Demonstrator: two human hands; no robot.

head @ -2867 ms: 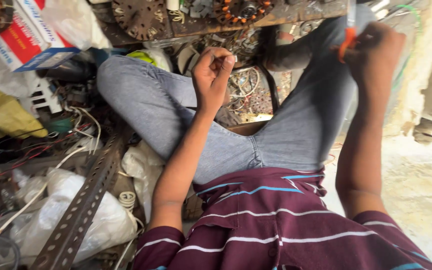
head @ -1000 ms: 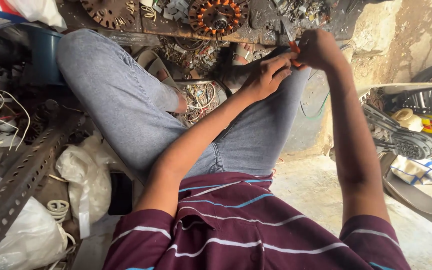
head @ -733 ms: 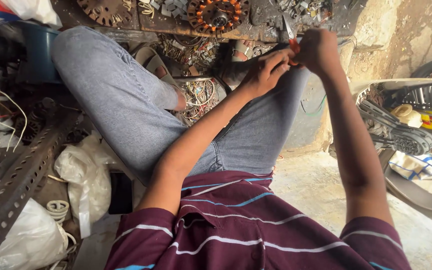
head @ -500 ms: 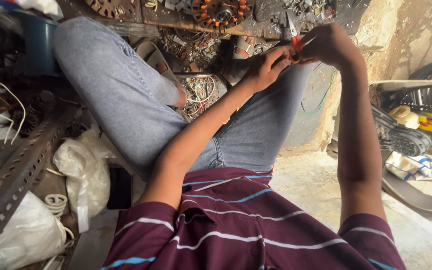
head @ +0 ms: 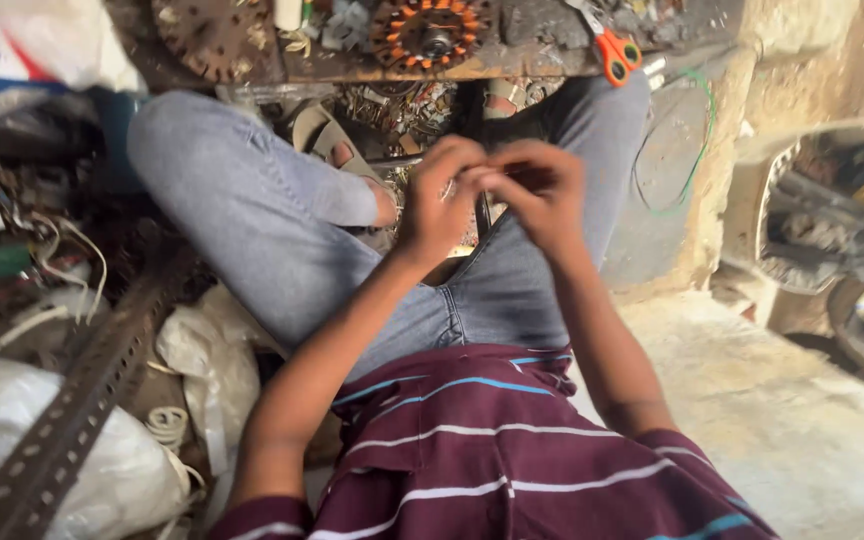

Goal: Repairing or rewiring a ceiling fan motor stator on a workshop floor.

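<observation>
My left hand (head: 437, 205) and my right hand (head: 540, 188) are held together above my lap, over my crossed legs in grey jeans (head: 252, 220). Their fingertips meet and pinch a small thin piece, perhaps wire (head: 449, 188); it is blurred and mostly hidden by the fingers. Orange-handled scissors (head: 612, 50) lie on the worn wooden board (head: 512, 62) beyond my right knee, apart from both hands.
A round motor part with orange windings (head: 430, 28) and a rusty disc (head: 214, 35) sit on the board. A perforated metal angle bar (head: 72, 410), white bags (head: 102, 480) and tangled wires (head: 42, 260) crowd the left. A green wire (head: 694, 150) and a fan guard (head: 832, 210) are at right.
My right hand held the orange scissors up near the board before; now the scissors lie on the board and both hands have drawn back together over my lap.
</observation>
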